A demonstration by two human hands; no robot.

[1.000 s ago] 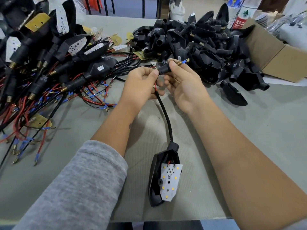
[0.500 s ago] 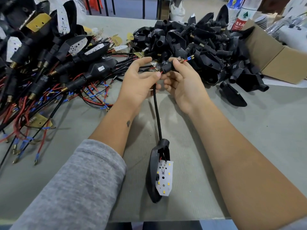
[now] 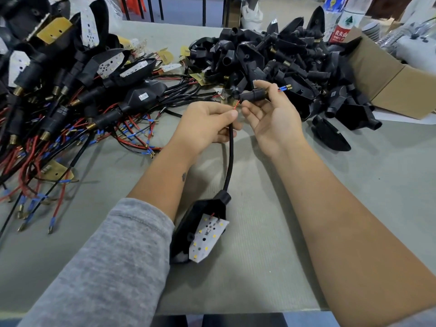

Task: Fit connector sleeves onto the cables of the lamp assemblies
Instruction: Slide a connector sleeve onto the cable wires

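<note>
Two hands work mid-table: left hand (image 3: 207, 125) pinches the black cable (image 3: 230, 156); right hand (image 3: 271, 114) grips the connector sleeve (image 3: 253, 95), wire tips protruding. Lamp housing (image 3: 200, 230) lies nearer the table (image 3: 354, 185) front edge, bare mat alongside.

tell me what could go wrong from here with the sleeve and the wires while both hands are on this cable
1. The black ribbed connector sleeve sits over thin red and blue wires; a gap of bare red wire shows between it and the black sheathed cable, so a hard pull could kink or strain it.
2. The left hand pinches the cable while the black lamp housing with the white LED board lies loose, so tugging may drag it.
</note>
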